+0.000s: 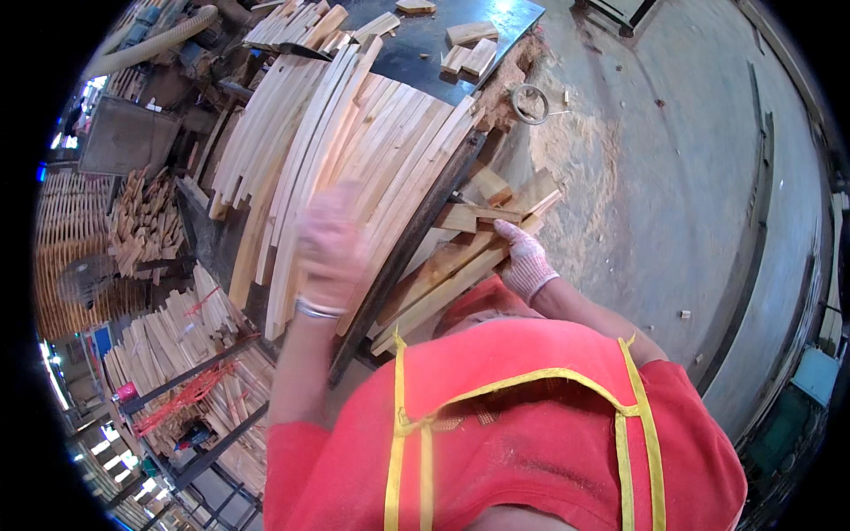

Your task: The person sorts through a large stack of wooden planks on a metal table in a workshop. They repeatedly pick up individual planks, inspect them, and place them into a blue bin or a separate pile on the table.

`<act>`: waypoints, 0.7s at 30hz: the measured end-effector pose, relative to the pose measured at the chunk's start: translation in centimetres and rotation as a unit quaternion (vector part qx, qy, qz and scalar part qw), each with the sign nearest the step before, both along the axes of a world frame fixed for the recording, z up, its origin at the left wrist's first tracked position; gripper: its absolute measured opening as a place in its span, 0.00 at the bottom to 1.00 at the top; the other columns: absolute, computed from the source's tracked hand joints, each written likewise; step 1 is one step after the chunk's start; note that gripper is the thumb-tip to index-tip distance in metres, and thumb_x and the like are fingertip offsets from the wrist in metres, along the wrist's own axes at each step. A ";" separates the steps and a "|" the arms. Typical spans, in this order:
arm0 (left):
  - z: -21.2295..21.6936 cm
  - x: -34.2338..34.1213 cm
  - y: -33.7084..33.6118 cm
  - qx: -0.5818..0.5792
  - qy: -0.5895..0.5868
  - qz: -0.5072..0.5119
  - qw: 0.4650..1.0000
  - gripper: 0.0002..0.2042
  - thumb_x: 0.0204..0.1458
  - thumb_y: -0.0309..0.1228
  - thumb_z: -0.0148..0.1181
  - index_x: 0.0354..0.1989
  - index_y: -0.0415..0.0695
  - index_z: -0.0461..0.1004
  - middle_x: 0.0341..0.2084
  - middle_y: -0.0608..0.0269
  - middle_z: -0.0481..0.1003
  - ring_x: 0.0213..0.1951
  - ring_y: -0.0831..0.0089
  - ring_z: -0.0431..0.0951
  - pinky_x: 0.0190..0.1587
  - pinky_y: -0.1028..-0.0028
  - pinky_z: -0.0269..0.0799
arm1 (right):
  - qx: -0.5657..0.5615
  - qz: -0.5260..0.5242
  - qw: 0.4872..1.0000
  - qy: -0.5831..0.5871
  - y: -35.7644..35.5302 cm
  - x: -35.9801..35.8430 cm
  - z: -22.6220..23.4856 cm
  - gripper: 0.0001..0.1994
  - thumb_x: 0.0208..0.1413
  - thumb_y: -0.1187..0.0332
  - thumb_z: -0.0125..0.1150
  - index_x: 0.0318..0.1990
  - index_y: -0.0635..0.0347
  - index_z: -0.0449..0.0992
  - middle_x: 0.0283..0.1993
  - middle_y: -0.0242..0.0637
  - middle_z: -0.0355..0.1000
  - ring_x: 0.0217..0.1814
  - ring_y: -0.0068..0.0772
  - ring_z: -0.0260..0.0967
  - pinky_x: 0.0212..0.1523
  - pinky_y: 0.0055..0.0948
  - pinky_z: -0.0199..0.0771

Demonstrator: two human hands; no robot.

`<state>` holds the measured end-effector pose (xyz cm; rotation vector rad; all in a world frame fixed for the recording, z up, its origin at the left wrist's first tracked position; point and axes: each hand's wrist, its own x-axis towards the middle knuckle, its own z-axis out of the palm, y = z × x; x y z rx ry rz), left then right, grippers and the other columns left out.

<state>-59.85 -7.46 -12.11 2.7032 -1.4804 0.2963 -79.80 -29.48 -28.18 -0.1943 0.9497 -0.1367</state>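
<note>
Long pale wooden strips (390, 133) lie side by side on the metal-edged table in front of me. Over their near ends is my left hand (329, 243), gloved and smeared by motion; its fingers cannot be made out. My right hand (529, 263), in a white knitted glove, is closed on a wooden strip (434, 305) beside the table's right edge, with the thumb on top. Other strips and short wood blocks (490, 184) lie next to that hand. The fingers under the wood are hidden.
Short offcuts (472, 53) rest on the dark tabletop (412, 57). A tape roll (529, 104) and sawdust (584, 168) are on the floor to the right. Bundled strips fill a metal rack (190, 363) at left. A ribbed hose (155, 46) hangs at far left.
</note>
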 end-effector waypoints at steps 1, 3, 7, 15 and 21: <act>-0.6 -2.3 -2.4 0.000 0.099 -0.060 0.993 0.36 0.53 0.35 0.64 0.72 0.40 0.61 0.62 0.47 0.70 0.59 0.49 0.74 0.61 0.55 0.71 | 0.006 0.002 1.000 0.002 -0.2 0.1 -0.1 0.21 0.58 0.66 0.71 0.58 0.55 0.73 0.53 0.38 0.77 0.53 0.43 0.75 0.59 0.47 0.77; -3.2 -5.7 -6.6 -0.026 0.079 -0.182 0.980 0.28 0.60 0.30 0.53 0.70 0.39 0.63 0.58 0.47 0.73 0.55 0.51 0.76 0.55 0.57 0.73 | 0.022 0.011 1.000 0.005 -0.3 0.1 -0.2 0.21 0.58 0.67 0.71 0.57 0.56 0.74 0.53 0.39 0.77 0.52 0.42 0.75 0.59 0.47 0.77; -8.8 -6.9 -12.2 0.086 0.121 -0.138 0.979 0.21 0.61 0.29 0.50 0.63 0.39 0.68 0.48 0.50 0.76 0.51 0.55 0.78 0.49 0.60 0.75 | 0.026 0.002 0.999 -0.020 0.0 -0.3 -0.9 0.21 0.58 0.67 0.72 0.57 0.57 0.74 0.52 0.39 0.77 0.51 0.42 0.75 0.58 0.46 0.78; -8.6 -5.4 -14.9 0.221 0.140 -0.142 0.955 0.20 0.56 0.28 0.56 0.59 0.44 0.71 0.41 0.56 0.79 0.47 0.58 0.79 0.49 0.60 0.74 | 0.112 -0.027 0.986 -0.125 -1.0 -1.8 2.1 0.19 0.62 0.69 0.65 0.60 0.58 0.72 0.56 0.42 0.76 0.58 0.46 0.75 0.64 0.52 0.75; -8.5 -5.4 -14.4 0.178 0.149 -0.176 0.957 0.19 0.54 0.28 0.57 0.56 0.44 0.71 0.42 0.55 0.78 0.47 0.57 0.79 0.49 0.59 0.74 | 0.142 -0.025 0.977 -0.154 -1.0 -3.3 0.4 0.22 0.63 0.69 0.65 0.63 0.59 0.70 0.58 0.44 0.76 0.61 0.48 0.74 0.67 0.54 0.72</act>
